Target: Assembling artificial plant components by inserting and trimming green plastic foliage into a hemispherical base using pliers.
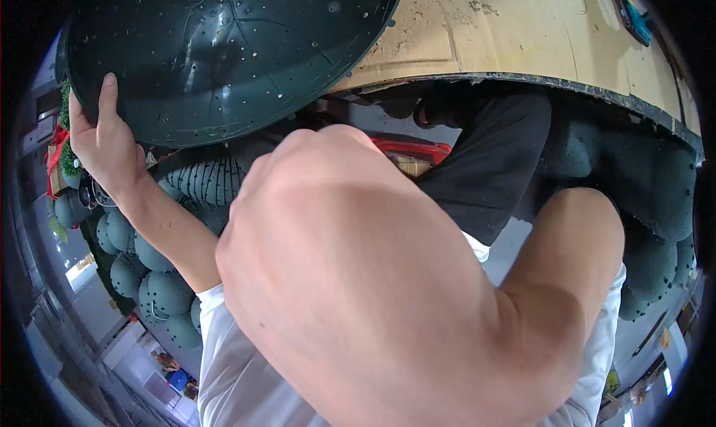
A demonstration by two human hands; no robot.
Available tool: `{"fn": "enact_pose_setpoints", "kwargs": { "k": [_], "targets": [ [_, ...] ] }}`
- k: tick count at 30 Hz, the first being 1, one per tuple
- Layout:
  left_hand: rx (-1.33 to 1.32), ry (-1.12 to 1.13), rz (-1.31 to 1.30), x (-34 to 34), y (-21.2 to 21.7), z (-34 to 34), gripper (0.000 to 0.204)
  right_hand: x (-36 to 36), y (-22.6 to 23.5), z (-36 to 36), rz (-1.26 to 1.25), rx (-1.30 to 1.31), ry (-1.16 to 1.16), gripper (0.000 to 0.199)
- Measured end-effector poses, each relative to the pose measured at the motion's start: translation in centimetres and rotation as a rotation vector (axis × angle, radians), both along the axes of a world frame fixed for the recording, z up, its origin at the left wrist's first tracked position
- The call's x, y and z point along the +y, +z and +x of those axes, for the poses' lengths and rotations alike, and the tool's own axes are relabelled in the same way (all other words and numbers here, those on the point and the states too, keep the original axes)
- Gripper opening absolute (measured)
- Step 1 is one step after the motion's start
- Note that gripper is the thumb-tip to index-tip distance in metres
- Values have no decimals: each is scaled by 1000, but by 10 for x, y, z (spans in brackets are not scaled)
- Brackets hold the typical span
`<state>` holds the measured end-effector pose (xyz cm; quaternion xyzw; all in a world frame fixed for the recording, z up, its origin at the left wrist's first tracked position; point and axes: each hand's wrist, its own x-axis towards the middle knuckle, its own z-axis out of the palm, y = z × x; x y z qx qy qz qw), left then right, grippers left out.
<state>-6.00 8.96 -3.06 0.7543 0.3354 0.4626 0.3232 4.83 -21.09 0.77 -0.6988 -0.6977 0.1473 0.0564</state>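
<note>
Well, my left grip [112,147] holds the dark green shell [246,73] by its left rim; it spreads far and right, overlapping the tabletop [514,35]. Its pierced face turns toward me, visibly longest left to right. I cannot tell whether my right grip [313,196] is closed.

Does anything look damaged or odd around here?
Yes: the wooden tabletop has dark marks and a rough, blackened edge, so it looks worn. The dark green dish overhangs that edge, but the left hand holds its rim.
</note>
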Motion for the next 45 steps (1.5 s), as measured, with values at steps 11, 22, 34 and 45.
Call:
{"fn": "enact_pose_setpoints", "kwargs": {
  "k": [11,22,34,45],
  "targets": [
    [32,72,81,-7,1,-4,34,22,-5,-15,101,69,-48,18],
    [159,64,281,-17,4,2,38,-8,-5,-3,158,80,-68,18],
    [175,-131,356,-49,46,5,45,-9,-62,80,225,13,-401,37],
    [304,-158,357,-38,44,-7,42,9,-107,89,196,-170,-428,39]
  ]
}}
